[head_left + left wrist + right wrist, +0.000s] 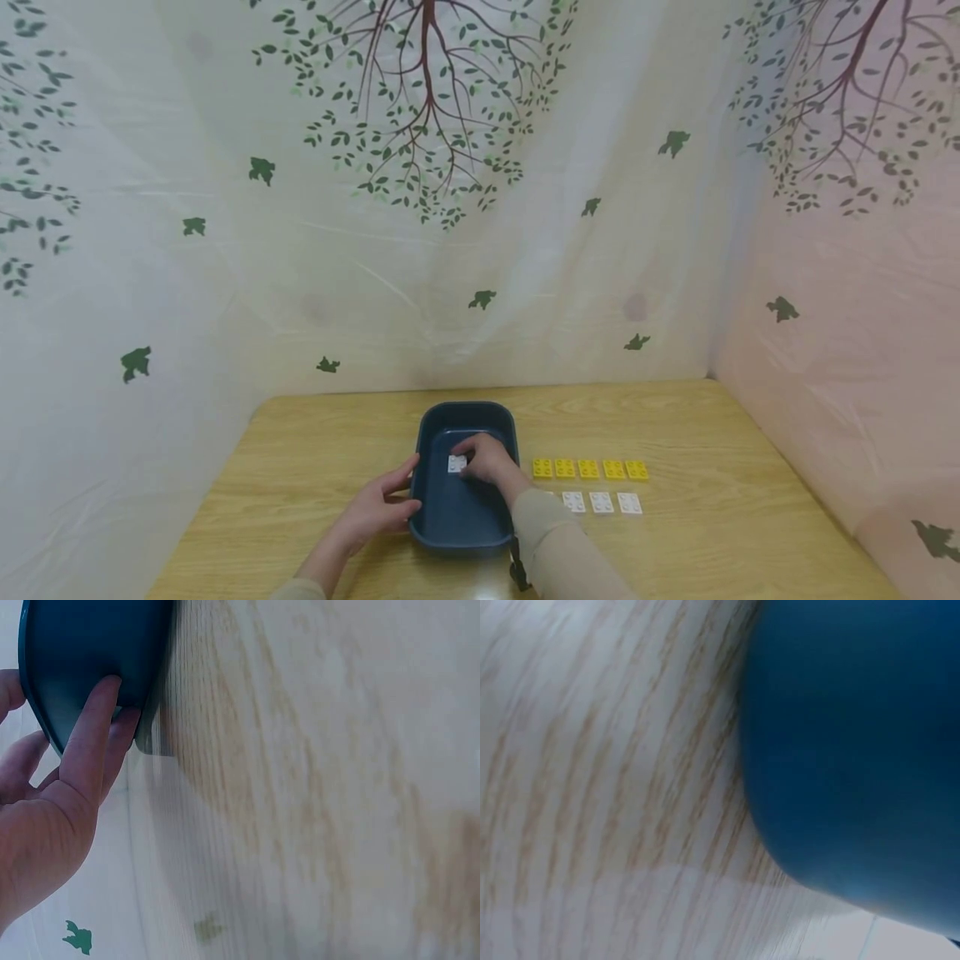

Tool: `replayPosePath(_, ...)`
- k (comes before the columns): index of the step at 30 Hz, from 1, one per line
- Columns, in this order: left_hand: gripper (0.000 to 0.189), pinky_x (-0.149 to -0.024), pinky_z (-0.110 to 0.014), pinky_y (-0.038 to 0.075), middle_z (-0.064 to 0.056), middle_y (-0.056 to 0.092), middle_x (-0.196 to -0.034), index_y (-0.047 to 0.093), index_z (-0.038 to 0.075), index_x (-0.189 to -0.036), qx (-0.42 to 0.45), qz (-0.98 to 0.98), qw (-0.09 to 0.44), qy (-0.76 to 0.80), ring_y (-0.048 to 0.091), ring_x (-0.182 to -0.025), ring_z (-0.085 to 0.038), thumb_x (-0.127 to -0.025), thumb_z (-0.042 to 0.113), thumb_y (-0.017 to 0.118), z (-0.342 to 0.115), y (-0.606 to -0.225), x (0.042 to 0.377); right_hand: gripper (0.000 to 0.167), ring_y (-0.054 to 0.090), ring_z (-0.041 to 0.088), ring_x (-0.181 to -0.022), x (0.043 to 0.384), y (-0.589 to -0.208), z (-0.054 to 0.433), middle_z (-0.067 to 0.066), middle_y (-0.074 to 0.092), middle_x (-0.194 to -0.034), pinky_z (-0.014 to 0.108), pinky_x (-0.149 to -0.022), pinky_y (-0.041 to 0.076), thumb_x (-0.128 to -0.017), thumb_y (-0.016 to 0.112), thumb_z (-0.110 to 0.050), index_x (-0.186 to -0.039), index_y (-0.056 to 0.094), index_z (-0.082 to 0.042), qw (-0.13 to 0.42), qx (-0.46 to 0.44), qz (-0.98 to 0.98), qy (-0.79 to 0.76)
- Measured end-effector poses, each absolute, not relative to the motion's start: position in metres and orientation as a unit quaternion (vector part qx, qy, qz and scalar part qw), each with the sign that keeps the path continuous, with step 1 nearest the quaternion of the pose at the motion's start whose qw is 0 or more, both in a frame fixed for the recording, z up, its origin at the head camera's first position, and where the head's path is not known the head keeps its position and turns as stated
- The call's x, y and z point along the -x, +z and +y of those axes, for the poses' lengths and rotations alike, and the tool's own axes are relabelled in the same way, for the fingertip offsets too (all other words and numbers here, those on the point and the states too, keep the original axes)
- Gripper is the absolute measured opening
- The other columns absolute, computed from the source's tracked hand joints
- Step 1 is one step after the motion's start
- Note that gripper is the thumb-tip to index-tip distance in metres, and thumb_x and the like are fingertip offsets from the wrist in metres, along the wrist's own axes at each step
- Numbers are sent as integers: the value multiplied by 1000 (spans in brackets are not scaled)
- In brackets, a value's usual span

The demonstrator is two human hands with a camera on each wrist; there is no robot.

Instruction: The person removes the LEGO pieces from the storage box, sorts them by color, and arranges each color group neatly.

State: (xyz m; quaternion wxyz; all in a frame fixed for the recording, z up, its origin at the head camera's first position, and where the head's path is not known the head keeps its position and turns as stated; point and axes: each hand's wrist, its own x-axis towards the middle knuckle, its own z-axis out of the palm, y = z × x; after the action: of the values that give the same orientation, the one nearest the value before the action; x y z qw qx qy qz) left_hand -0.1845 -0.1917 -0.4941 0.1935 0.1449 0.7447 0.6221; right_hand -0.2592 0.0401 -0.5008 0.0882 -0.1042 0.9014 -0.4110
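Note:
A dark blue rectangular tray (465,542) sits on the wooden table. My left hand (375,507) is at its left side, with spread, fairly straight fingers touching the wall. The left wrist view shows those fingers (91,731) against the outside of the tray. Inside the tray, my right hand (489,460) pinches a white toy building brick (457,464) between thumb and fingers, over the tray's floor. The right wrist view shows only the tray's outer wall (855,765) and the table, so the right fingers are hidden there.
Right of the tray lies a row of several yellow bricks (588,469). In front of it runs a row of white bricks (602,502), partly covered by my right sleeve (558,533). A pale curtain (525,333) with printed branches and birds hangs behind the table (315,442).

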Motion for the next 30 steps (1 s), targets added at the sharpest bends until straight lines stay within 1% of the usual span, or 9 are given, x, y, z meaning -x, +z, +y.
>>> replayPosePath(8,73,-82,-45,58,-39,35,-145,27,10,-156,-148,751,192,615,57,-117,-41,-95,11,66,-195,-496,194,28,62,23,-93,265,-504,36,7,72,-100,45,-92,51,-77,79,4,-103,77,-5,77,118,908,-395)
replayPosePath(14,73,-82,-45,58,-39,35,-146,27,10,-157,-153,751,194,612,57,-117,-42,-95,11,66,-197,-498,201,28,62,23,-94,267,-502,35,8,72,-103,45,-93,52,-79,78,3,-105,76,-6,76,120,909,-392)
replayPosePath(18,73,-83,-45,58,-40,35,-145,27,9,-156,-160,746,197,616,57,-117,-42,-95,10,66,-199,-498,205,27,61,21,-92,269,-501,33,7,71,-104,44,-91,52,-81,78,0,-107,76,-7,72,120,907,-397)
replayPosePath(23,75,-82,-45,58,-41,36,-143,26,7,-156,-169,737,195,625,58,-115,-40,-94,10,68,-199,-501,208,27,61,18,-89,270,-500,33,5,71,-103,41,-87,54,-82,78,-2,-108,76,-8,59,134,904,-401)
replayPosePath(28,76,-82,-45,58,-41,36,-143,27,6,-156,-172,737,193,625,60,-114,-39,-93,10,69,-200,-502,210,26,60,16,-85,268,-499,31,3,71,-99,35,-81,54,-82,78,-4,-108,76,-8,52,150,897,-412)
replayPosePath(30,75,-82,-45,59,-41,36,-143,27,6,-156,-171,740,192,621,59,-115,-40,-93,10,68,-200,-501,210,26,59,16,-85,266,-498,31,2,70,-100,35,-81,54,-84,78,-4,-109,76,-9,55,151,894,-419)
